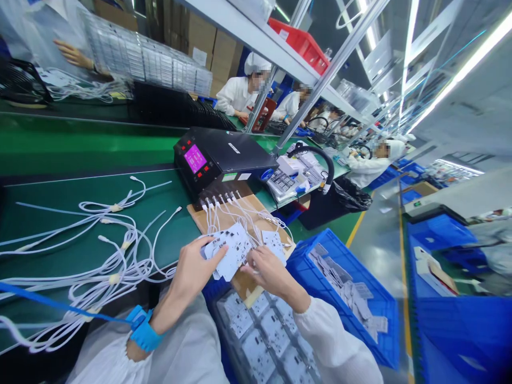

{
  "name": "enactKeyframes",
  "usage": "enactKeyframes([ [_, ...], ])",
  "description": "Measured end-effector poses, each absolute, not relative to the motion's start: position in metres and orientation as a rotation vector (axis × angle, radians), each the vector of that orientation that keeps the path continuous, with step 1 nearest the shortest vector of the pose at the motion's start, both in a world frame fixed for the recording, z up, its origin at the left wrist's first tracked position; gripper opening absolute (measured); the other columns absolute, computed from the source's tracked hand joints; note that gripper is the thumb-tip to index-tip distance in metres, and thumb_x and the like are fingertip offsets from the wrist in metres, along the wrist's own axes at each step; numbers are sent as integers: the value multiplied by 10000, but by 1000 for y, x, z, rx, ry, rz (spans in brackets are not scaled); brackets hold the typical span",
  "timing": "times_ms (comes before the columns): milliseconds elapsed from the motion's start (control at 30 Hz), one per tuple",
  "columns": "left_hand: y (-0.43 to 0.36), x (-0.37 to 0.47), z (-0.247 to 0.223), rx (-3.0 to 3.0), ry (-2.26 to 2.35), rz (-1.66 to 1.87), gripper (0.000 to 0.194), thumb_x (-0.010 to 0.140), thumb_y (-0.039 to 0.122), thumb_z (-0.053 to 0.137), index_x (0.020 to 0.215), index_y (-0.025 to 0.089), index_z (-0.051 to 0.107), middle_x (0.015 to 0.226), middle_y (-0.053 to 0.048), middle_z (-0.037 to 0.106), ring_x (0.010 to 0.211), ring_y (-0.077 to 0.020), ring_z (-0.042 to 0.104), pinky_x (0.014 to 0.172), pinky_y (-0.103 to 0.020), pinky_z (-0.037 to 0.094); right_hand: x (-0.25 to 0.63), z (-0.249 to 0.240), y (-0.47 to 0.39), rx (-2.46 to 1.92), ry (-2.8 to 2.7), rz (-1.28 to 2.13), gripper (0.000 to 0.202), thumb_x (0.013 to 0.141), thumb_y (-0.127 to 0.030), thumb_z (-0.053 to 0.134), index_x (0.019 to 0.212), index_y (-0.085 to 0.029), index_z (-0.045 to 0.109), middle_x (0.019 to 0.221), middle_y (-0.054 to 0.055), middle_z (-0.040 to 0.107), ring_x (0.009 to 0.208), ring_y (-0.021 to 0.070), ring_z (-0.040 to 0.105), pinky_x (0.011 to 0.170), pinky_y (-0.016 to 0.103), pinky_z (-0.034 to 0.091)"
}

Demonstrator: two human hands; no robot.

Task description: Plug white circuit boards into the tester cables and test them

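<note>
My left hand (201,265) grips white circuit boards (231,250) by their left side, thumb on top; they look like more than one, overlapping. At the boards' right edge, my right hand (262,266) has its fingers pinched together; what lies between the fingertips is hidden. Several white cables (245,216) run from the boards' area up to the front of a black tester box (224,160) with a lit pink screen. Another white board (274,244) lies on the brown cardboard (256,200) just beyond my right hand. A blue wrist strap (146,330) circles my left wrist.
Bundled white cables (120,256) spread over the green bench at left. Below my hands is a tray (256,341) of white boards in compartments. A blue crate (344,293) holding boards stands at right. Co-workers (244,90) sit beyond a metal shelf frame (312,106).
</note>
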State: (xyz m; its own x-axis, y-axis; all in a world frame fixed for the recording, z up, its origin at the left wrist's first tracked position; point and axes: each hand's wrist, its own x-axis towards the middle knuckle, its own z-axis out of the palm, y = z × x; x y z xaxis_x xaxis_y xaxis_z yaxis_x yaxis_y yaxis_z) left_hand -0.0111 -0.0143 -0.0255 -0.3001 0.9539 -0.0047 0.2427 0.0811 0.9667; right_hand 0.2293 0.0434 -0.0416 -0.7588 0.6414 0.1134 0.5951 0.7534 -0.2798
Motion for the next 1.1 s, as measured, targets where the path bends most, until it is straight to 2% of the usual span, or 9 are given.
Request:
enactKeyframes([
  [267, -11, -13, -19, 1134, 1641, 1292, 431, 744, 571, 749, 917, 180, 803, 965, -73, 822, 845, -263, 752, 765, -342, 579, 216, -55, 29, -1117, -2514, 602, 304, 1116, -326, 305, 933, -256, 538, 792, 45, 636, 827, 245, 615, 856, 422, 519],
  [333, -11, -17, -18, 1103, 1654, 1300, 458, 731, 578, 758, 931, 169, 804, 955, -81, 822, 833, -266, 753, 753, -342, 586, 215, -59, 31, -1070, -2528, 644, 262, 1104, -274, 321, 1122, -239, 580, 780, 30, 649, 808, 243, 624, 908, 445, 519],
  [433, -11, -26, -18, 998, 1685, 1349, 525, 716, 591, 779, 1002, 151, 801, 988, -96, 822, 851, -272, 761, 741, -334, 602, 215, -64, 31, -992, -2584, 695, 475, 1087, -190, 307, 1561, -183, 340, 778, 5, 677, 797, 232, 648, 1007, 496, 502],
  [500, -11, -33, -17, 943, 1711, 1370, 550, 714, 590, 801, 1046, 152, 797, 999, -95, 823, 851, -267, 766, 730, -321, 608, 216, -63, 27, -981, -2613, 699, 556, 1101, -217, 319, 1646, -195, 211, 837, 21, 705, 867, 234, 672, 1057, 522, 489],
  [567, -11, -37, -16, 917, 1722, 1375, 552, 708, 581, 824, 1060, 156, 795, 991, -91, 824, 839, -259, 768, 708, -304, 608, 220, -56, 23, -920, -2648, 708, 612, 1077, -395, 504, 1628, -222, 301, 1037, 94, 737, 1050, 269, 674, 1088, 533, 489],
  [633, -9, -36, -13, 908, 1711, 1381, 559, 699, 582, 836, 1057, 154, 794, 983, -91, 825, 825, -256, 768, 681, -294, 604, 231, -44, 26, -754, -2689, 792, 887, 882, -601, 760, 1592, -218, 390, 1339, 182, 670, 1322, 341, 576, 1132, 547, 479],
  [733, -4, -29, -8, 955, 1675, 1378, 559, 699, 606, 822, 1019, 149, 796, 936, -86, 824, 771, -251, 755, 641, -296, 586, 259, -25, 47, -620, -2636, 962, 923, 811, -709, 768, 1554, -252, 464, 1515, 172, 576, 1474, 352, 470, 1174, 554, 459],
  [867, 9, -10, -6, 1110, 1660, 1315, 508, 730, 620, 770, 940, 157, 800, 854, -76, 814, 728, -247, 728, 605, -299, 538, 295, -28, 92, -1088, -2479, 634, 422, 1069, -506, 476, 1391, -275, 621, 1371, 134, 658, 1195, 256, 670, 991, 461, 581],
  [1100, 29, 17, -21, 1259, 1646, 1275, 423, 809, 569, 686, 920, 173, 785, 925, -82, 823, 811, -268, 755, 730, -337, 549, 311, -49, 127, -1324, -2681, 217, 295, 1075, -344, 429, 1009, -229, 693, 1041, 72, 698, 846, 188, 665, 759, 323, 554],
])
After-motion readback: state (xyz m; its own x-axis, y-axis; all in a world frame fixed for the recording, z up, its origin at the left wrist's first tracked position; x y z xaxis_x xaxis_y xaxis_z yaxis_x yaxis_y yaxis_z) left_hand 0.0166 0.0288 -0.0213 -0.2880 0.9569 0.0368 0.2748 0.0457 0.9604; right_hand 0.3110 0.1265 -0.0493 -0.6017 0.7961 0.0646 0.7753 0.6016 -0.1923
